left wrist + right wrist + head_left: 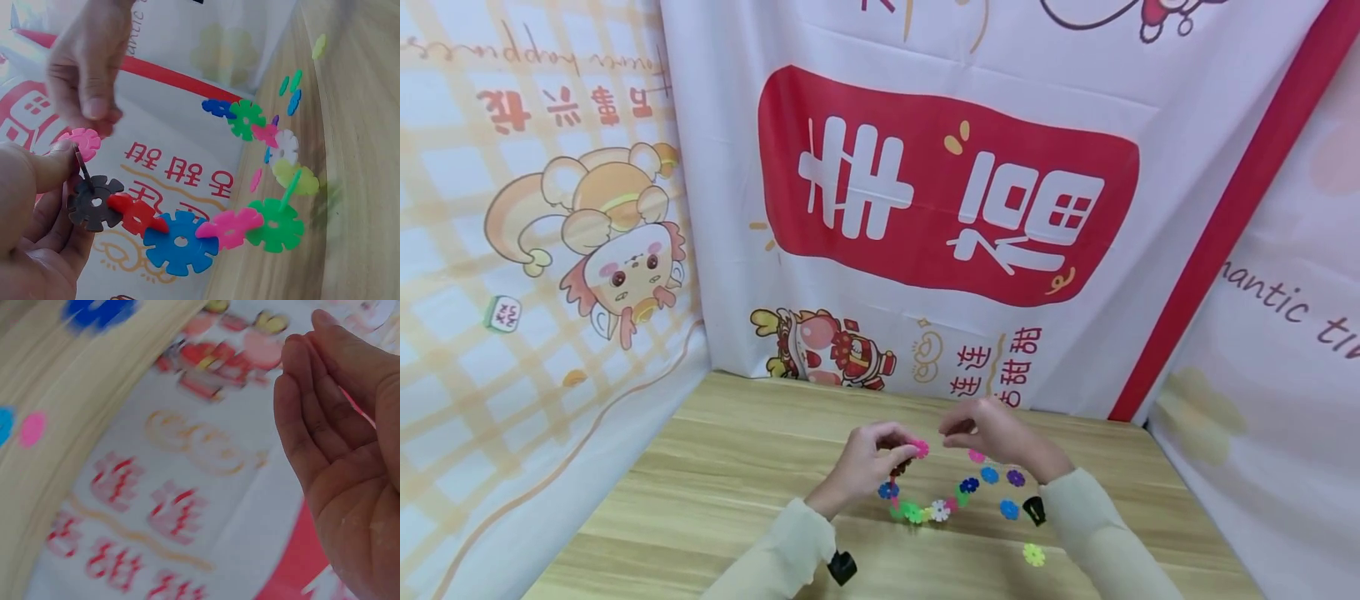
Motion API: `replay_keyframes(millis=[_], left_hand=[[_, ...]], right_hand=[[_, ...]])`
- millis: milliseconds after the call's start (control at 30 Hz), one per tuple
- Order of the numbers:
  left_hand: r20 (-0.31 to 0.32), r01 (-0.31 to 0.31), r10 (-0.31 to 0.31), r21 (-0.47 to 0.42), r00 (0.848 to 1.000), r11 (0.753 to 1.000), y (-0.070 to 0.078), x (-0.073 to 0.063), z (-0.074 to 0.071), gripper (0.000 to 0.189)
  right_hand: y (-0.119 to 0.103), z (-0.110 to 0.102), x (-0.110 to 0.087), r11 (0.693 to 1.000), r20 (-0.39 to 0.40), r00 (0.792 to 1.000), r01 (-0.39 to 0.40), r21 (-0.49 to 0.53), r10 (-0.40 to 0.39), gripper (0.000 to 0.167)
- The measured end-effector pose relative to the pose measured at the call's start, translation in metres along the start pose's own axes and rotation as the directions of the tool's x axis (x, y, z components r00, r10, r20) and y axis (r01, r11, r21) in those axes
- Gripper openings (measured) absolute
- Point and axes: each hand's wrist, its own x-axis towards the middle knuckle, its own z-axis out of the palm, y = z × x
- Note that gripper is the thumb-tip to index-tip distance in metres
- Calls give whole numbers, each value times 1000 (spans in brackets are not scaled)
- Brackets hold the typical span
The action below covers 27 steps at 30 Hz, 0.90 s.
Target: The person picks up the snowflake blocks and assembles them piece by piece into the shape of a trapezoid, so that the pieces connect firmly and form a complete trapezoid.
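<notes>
My left hand (868, 467) pinches one end of a chain of plastic interlocking flower discs. At the thumb and fingers are a pink disc (85, 144) and a black disc (95, 203). From there the chain runs through a red disc (136, 215), a blue disc (181, 242), then pink, green, yellow and white pieces to a dark blue disc (969, 485); it hangs in a curve over the table. Close by on the right, my right hand (992, 429) is raised with fingers loosely bent and thumb near the fingertips. Nothing shows between them in the right wrist view.
Loose discs lie on the wooden table (700, 500), to the chain's right: a purple disc (1016, 477), a blue disc (1009, 509), a yellow disc (1033, 554) and a pink disc (976, 456). Printed cloth (722, 208) hangs at the back and both sides.
</notes>
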Motion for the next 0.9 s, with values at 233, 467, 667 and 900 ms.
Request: replay_keyframes(millis=[233, 467, 667, 900], left_hand=[[-46, 20, -22, -41, 999, 999, -7, -8, -11, 9], [-79, 2, -6, -51, 997, 999, -8, -13, -15, 12], [-90, 28, -34, -70, 995, 997, -8, -14, -12, 12], [-88, 82, -90, -93, 992, 992, -6, -13, -12, 16]], right_hand=[[72, 23, -12, 967, -20, 967, -255, -19, 254, 11], [120, 69, -21, 921, -71, 921, -387, -35, 384, 11], [133, 90, -23, 870, -69, 868, -492, 14, 492, 5], [128, 83, -25, 852, -47, 850, -523, 30, 524, 14]])
